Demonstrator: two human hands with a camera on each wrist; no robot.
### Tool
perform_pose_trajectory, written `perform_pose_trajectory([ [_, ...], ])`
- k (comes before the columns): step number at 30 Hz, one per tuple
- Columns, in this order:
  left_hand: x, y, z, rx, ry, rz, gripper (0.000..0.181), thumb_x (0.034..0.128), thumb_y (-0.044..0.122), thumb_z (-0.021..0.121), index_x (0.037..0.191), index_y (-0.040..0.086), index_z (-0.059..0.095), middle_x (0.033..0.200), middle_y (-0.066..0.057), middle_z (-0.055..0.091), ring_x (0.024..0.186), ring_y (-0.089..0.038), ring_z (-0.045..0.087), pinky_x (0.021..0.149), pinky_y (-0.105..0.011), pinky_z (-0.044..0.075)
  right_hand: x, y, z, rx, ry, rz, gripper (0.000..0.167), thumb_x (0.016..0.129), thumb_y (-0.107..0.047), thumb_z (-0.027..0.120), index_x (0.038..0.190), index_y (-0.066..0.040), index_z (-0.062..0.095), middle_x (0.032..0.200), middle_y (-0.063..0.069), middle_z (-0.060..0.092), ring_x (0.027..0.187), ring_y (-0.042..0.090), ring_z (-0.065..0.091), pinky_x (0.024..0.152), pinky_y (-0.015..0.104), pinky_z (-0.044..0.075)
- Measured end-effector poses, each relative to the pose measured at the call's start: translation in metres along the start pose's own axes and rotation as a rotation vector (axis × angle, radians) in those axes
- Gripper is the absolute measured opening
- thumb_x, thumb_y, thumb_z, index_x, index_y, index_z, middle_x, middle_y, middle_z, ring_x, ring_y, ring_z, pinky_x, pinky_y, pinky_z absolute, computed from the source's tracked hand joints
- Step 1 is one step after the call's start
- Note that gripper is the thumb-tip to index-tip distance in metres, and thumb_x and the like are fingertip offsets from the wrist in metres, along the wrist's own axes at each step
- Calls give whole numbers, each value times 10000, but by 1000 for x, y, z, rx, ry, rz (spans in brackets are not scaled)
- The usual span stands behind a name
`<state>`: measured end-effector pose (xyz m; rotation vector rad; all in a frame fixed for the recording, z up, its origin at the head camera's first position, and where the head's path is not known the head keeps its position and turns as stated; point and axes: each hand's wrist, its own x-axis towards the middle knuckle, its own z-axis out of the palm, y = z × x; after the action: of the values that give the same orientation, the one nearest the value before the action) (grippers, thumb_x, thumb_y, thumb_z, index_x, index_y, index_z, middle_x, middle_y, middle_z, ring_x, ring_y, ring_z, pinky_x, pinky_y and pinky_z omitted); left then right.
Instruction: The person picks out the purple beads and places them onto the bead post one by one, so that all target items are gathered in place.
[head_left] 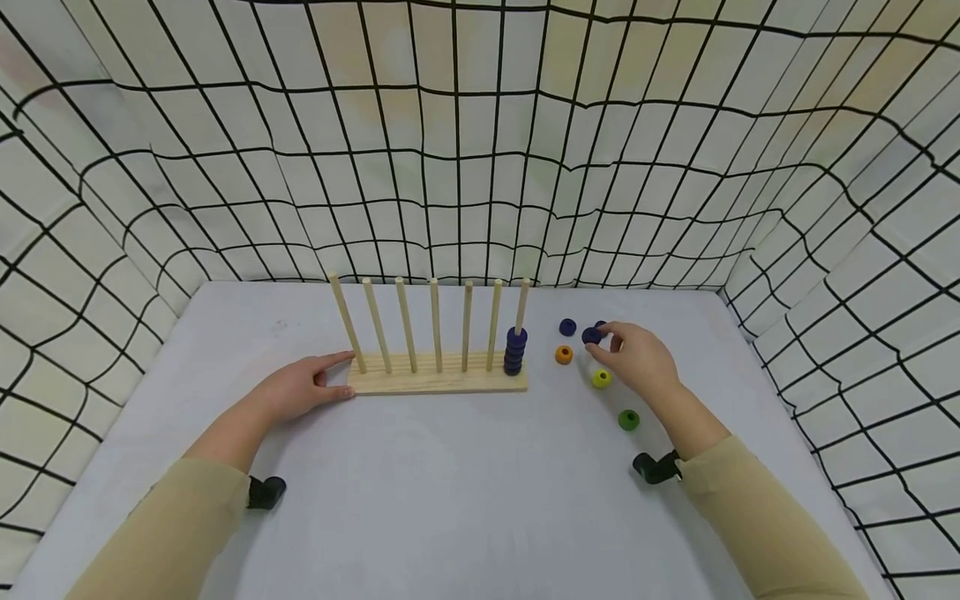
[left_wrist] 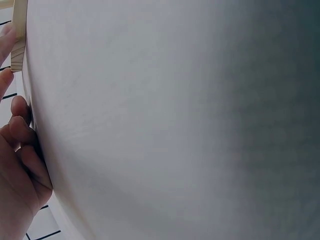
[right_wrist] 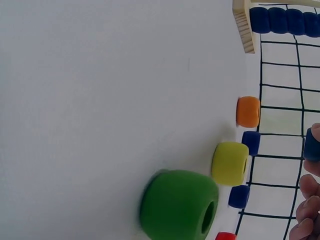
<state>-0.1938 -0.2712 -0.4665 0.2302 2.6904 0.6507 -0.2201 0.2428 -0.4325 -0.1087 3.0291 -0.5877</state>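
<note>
A wooden peg stand [head_left: 438, 382] with several upright pegs stands on the white table. Its rightmost peg carries several dark blue beads [head_left: 514, 352]. My left hand [head_left: 296, 387] holds the stand's left end between thumb and index finger. My right hand [head_left: 637, 354] pinches a blue bead [head_left: 592, 335] between thumb and fingertips, raised off the table in the right wrist view. Around it lie a loose blue bead [head_left: 567, 327], another blue bead [head_left: 601, 325] partly behind the held one, an orange bead [head_left: 564, 355], a yellow bead [head_left: 602, 378] and a green bead [head_left: 628, 420].
At the bottom of the right wrist view a red bead [right_wrist: 226, 236] shows in part; the head view hides it. Black netting [head_left: 457, 150] over white cloth rises behind the table [head_left: 450, 500] and along both sides. Each wrist bears a black camera mount [head_left: 656, 468].
</note>
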Motion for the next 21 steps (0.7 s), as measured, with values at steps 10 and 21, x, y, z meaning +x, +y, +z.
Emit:
perform_pose_trajectory([
  [10,3,-3,2,-4,7,3,835,867,596,674,1531,173,397,806,-52,434,708,-196,393,629,-354,306,-7,-11,-6,35,33,-25,543,934,-453,655,1357,-117,601,934,50,619,739,223,515,587,336,419],
  [21,2,-3,1,-6,10,0,833,860,599,680,1525,176,409,803,-50,439,708,-195,398,630,-354,309,-11,-27,-9,53,81,-66,501,928,-422,681,1323,-119,625,913,36,614,719,210,518,581,328,420],
])
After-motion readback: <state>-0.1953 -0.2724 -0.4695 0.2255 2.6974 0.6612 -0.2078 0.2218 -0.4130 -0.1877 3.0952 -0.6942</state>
